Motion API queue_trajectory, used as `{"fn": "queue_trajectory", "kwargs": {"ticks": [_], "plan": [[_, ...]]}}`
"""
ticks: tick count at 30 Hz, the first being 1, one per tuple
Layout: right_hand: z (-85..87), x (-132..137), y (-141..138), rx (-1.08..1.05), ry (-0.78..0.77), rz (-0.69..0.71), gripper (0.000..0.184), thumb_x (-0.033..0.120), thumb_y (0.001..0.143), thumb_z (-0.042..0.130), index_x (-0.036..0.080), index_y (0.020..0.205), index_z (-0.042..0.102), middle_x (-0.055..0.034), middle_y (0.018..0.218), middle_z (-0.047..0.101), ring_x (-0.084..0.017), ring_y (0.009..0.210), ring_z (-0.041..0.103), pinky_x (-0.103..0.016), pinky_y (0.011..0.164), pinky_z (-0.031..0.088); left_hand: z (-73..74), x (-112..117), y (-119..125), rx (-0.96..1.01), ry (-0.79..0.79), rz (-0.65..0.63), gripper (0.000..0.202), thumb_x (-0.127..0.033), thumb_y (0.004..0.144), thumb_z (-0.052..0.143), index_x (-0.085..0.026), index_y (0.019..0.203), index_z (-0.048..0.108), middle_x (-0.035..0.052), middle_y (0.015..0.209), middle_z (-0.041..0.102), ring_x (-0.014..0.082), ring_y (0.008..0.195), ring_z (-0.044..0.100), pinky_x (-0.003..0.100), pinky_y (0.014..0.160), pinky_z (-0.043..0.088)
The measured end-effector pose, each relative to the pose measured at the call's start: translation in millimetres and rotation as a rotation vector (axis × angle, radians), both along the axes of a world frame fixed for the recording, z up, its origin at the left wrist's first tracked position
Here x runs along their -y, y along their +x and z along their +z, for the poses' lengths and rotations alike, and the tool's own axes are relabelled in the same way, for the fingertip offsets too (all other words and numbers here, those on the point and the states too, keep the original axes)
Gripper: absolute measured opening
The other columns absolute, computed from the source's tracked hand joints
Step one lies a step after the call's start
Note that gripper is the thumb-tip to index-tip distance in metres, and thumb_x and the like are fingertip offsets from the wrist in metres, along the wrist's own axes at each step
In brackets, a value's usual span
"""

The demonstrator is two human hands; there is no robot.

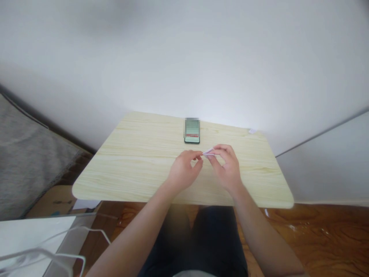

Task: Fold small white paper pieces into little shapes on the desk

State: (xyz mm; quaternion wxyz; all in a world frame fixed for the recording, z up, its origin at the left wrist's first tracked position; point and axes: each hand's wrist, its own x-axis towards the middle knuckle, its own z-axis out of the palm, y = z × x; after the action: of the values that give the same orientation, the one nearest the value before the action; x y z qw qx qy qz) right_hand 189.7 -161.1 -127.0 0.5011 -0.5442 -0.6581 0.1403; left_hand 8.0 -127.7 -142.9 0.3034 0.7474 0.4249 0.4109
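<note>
Over the pale wood-grained table (129, 169), the right hand (228, 167) pinches a small folded white piece (209, 152) between thumb and fingers. From where I stand, the piece's narrow end points at the left hand (182, 170), whose index fingertip reaches it; whether the left thumb also clamps on, I cannot tell. Just beyond this grip, slightly toward the person's left, lies a phone (192, 139), screen up. Farther off to the grip's right, by the wall (173, 65), sits a white scrap (252, 131).
</note>
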Motion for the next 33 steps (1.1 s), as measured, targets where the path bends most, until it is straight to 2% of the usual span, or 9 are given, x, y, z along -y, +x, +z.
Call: {"fn": "queue_trajectory", "kwargs": {"ticks": [3, 5, 8, 11, 15, 22, 28, 33], "plan": [[-8.4, 7, 7, 0.322, 0.036, -0.002, 0.017, 0.026, 0.101, 0.065, 0.027, 0.106, 0.081, -0.0075, 0.097, 0.063, -0.025, 0.099, 0.061, -0.045, 0.091, 0.053, -7.9, 0, -12, 0.073, -0.021, 0.089, 0.024, -0.021, 0.096, 0.063, -0.023, 0.118, 0.075, 0.0051, 0.108, 0.078, 0.02, 0.1, 0.071, 0.035, 0.089, 0.053], [-16.9, 9, 9, 0.481, 0.019, 0.071, 0.019, 0.022, 0.1, 0.064, 0.027, 0.107, 0.081, -0.0083, 0.098, 0.065, -0.027, 0.099, 0.059, -0.045, 0.089, 0.051, -12.6, 0, -17, 0.056, -0.002, 0.084, 0.023, -0.024, 0.096, 0.065, -0.024, 0.117, 0.074, 0.0038, 0.107, 0.077, 0.0198, 0.102, 0.069, 0.037, 0.093, 0.053], [-30.6, 12, 7, 0.599, -0.025, 0.202, 0.017, 0.018, 0.099, 0.064, 0.025, 0.105, 0.078, -0.0085, 0.111, 0.073, -0.028, 0.107, 0.06, -0.046, 0.092, 0.05, -18.6, 2, -22, -0.009, 0.02, 0.05, 0.011, -0.019, 0.093, 0.066, -0.022, 0.1, 0.075, 0.002, 0.1, 0.076, 0.0207, 0.102, 0.066, 0.038, 0.095, 0.051], [-41.5, 15, 6, 0.594, -0.072, 0.272, 0.017, 0.013, 0.095, 0.064, 0.024, 0.104, 0.074, -0.0063, 0.116, 0.078, -0.028, 0.109, 0.063, -0.046, 0.093, 0.05, -22.9, 6, -25, -0.058, 0.007, 0.043, 0.012, -0.013, 0.09, 0.064, -0.022, 0.093, 0.073, 0.0012, 0.099, 0.076, 0.0212, 0.101, 0.065, 0.038, 0.093, 0.051], [-50.9, 18, 7, 0.527, -0.097, 0.285, 0.022, 0.008, 0.09, 0.064, 0.025, 0.103, 0.071, -0.0034, 0.117, 0.08, -0.028, 0.111, 0.065, -0.047, 0.098, 0.05, -26.1, 12, -30, -0.154, 0.051, -0.006, 0.015, -0.02, 0.092, 0.068, -0.023, 0.104, 0.076, 0.0025, 0.108, 0.076, 0.0235, 0.108, 0.064, 0.041, 0.098, 0.049], [-62.6, 31, 13, 0.456, -0.053, 0.261, 0.021, 0.015, 0.094, 0.068, 0.028, 0.109, 0.074, -0.0022, 0.13, 0.077, -0.029, 0.131, 0.061, -0.052, 0.112, 0.048, -32.1, 19, -38, -0.401, 0.153, -0.178, 0.014, -0.025, 0.097, 0.066, -0.029, 0.1, 0.079, -0.0015, 0.12, 0.078, 0.0264, 0.119, 0.061, 0.046, 0.105, 0.043], [-64.0, 47, 17, 0.468, -0.08, 0.158, 0.019, 0.025, 0.098, 0.071, 0.03, 0.115, 0.078, -0.0061, 0.121, 0.076, -0.029, 0.117, 0.064, -0.053, 0.104, 0.051, -38.3, 30, -47, -0.453, 0.197, -0.162, 0.022, -0.03, 0.103, 0.06, -0.032, 0.113, 0.078, -0.0028, 0.128, 0.077, 0.0279, 0.122, 0.06, 0.049, 0.106, 0.04], [-62.4, 44, 16, 0.403, -0.11, 0.151, 0.013, 0.027, 0.1, 0.07, 0.03, 0.108, 0.079, -0.0044, 0.112, 0.078, -0.027, 0.108, 0.066, -0.051, 0.099, 0.051, -38.0, 34, -45, -0.469, 0.22, -0.149, 0.024, -0.026, 0.103, 0.059, -0.03, 0.116, 0.078, -0.0006, 0.128, 0.077, 0.0283, 0.121, 0.06, 0.05, 0.106, 0.04]]}}
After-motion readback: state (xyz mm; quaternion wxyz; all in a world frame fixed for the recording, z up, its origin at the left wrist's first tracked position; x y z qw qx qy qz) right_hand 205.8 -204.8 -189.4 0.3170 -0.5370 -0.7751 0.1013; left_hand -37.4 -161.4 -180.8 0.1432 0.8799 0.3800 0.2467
